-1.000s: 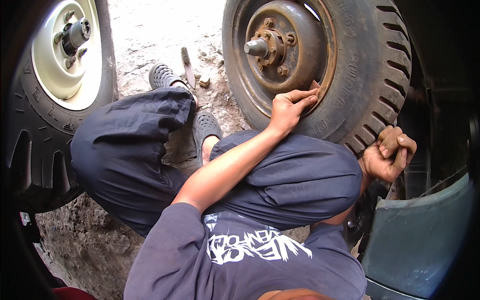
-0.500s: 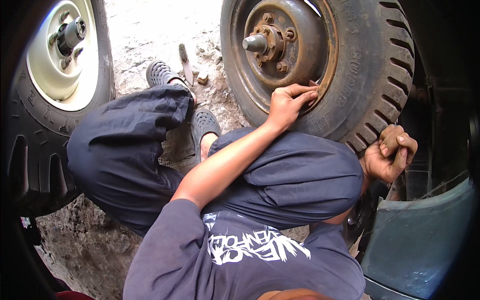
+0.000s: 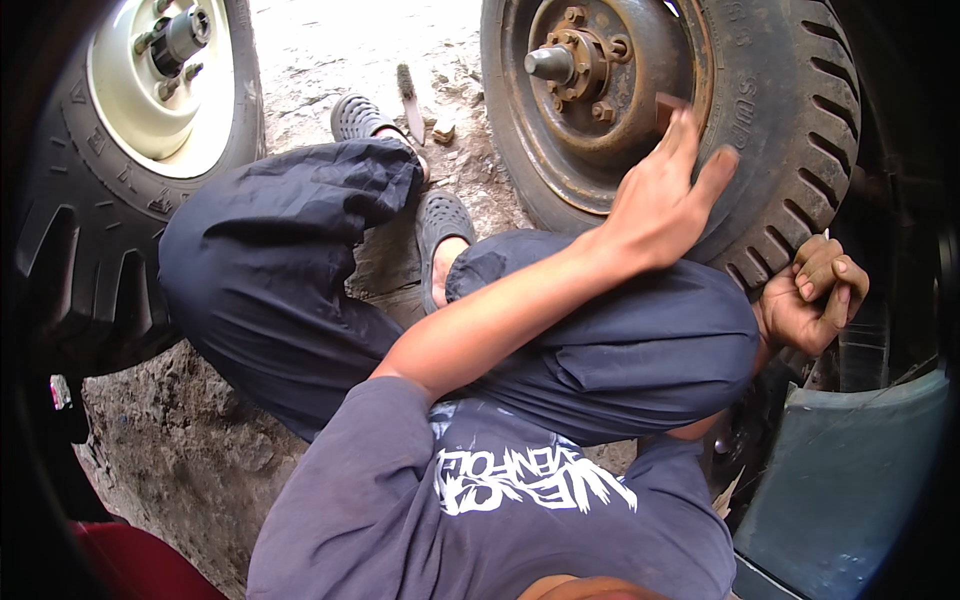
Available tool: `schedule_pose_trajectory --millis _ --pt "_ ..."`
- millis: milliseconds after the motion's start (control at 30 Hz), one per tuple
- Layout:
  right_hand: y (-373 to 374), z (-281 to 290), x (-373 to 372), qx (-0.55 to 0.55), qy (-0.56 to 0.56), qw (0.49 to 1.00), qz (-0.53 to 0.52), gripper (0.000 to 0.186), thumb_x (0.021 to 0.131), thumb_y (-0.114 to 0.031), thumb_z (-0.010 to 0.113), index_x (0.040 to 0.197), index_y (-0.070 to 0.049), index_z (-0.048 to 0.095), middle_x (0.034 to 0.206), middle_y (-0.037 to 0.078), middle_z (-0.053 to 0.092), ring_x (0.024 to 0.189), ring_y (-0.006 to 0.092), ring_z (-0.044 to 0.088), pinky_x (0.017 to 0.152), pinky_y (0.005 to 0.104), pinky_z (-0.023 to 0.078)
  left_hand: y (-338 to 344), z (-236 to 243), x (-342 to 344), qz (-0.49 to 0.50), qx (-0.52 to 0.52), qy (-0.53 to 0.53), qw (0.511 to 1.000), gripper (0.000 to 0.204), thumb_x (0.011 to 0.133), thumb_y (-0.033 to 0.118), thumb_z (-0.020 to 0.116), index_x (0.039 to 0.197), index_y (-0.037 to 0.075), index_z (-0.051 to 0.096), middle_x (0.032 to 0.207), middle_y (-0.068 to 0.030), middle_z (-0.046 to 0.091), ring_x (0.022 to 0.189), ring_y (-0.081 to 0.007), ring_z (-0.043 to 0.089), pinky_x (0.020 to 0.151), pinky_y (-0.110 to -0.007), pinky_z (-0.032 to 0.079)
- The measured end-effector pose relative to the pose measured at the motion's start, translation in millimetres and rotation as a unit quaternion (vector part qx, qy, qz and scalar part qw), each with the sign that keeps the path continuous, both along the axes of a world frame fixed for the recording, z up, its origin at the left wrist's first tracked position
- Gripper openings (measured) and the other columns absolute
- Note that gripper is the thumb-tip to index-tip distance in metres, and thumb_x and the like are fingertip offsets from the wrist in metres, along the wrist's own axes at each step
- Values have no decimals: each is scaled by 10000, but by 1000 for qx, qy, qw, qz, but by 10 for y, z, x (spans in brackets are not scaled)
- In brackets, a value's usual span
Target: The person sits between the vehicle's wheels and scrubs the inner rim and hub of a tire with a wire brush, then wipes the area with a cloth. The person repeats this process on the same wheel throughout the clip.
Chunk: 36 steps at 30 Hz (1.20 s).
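Observation:
My left hand [image 3: 660, 195] reaches across my knee to the rusty wheel rim [image 3: 705, 90], its fingers stretched out together and the thumb apart. At the fingertips is a small reddish-brown flat piece [image 3: 670, 108], perhaps folded sandpaper. Its grip is partly hidden by the fingers. The black tyre [image 3: 775, 130] surrounds the rim, and a brown hub [image 3: 570, 68] with bolts sits in the middle. Beside the tyre tread, past my bent knee, my right hand [image 3: 815, 290] has its fingers curled in. What it holds, if anything, cannot be seen.
At the left stands another tyre [image 3: 75, 225] with a cream rim [image 3: 120, 120]. A wire brush [image 3: 410, 102] lies on the rough ground beyond my clogs, with a small stone-like lump [image 3: 443, 132] beside it. A blue-grey panel [image 3: 845, 470] is close at my right.
My left hand has moved away from the rim's lower edge, its fingers stretching and its thumb spreading apart. The right hand keeps its curled shape. The whole view has shifted a little.

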State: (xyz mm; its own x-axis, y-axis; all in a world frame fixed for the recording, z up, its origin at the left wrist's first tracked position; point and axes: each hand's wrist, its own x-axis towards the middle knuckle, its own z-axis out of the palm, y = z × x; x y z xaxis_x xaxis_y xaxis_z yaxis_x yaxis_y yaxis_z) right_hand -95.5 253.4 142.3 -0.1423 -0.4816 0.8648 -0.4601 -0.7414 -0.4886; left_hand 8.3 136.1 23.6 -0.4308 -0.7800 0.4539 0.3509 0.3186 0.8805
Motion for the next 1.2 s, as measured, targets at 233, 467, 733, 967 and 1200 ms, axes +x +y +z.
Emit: schedule_pose_trajectory --millis 233,467,733,967,1200 --pt "-50 -23 58 1 -15 1000 -11 276 916 -134 445 1026 21 647 563 -26 371 531 93 345 600 271 338 -11 -37 126 -26 16 95 995 874 1054 516 483 1592 -101 179 1627 -345 264 1531 -423 280 1249 -399 247" --pt "5 -85 -69 -16 -35 998 -48 290 911 -138 437 1031 52 621 585 -5 351 555 108 329 735 283 420 -188 94 65 -29 6 89 996 1012 993 567 562 1584 -134 132 1632 -360 230 1540 -420 260 1261 -393 219" --pt "-62 -157 -138 -57 62 974 -209 323 957 -121 429 1016 124 632 645 106 525 640 186 547 1063 404 507 -254 176 133 23 -9 117 993 1036 978 592 583 1550 -175 187 1570 -402 319 1497 -453 339 1239 -400 268" --pt "-142 -44 297 -26 77 934 -347 353 1018 -121 444 1035 153 667 634 36 498 546 86 362 613 192 357 -221 174 278 -63 -39 -5 997 1131 957 640 575 1539 -213 114 1582 -436 223 1483 -484 332 1243 -425 272" --pt "17 -7 -100 -123 484 767 -403 138 1069 20 473 1207 30 476 1013 213 666 629 172 560 604 297 553 -314 331 57 24 15 126 992 1060 944 470 652 1572 -166 82 1621 -401 190 1516 -477 271 1248 -422 252"
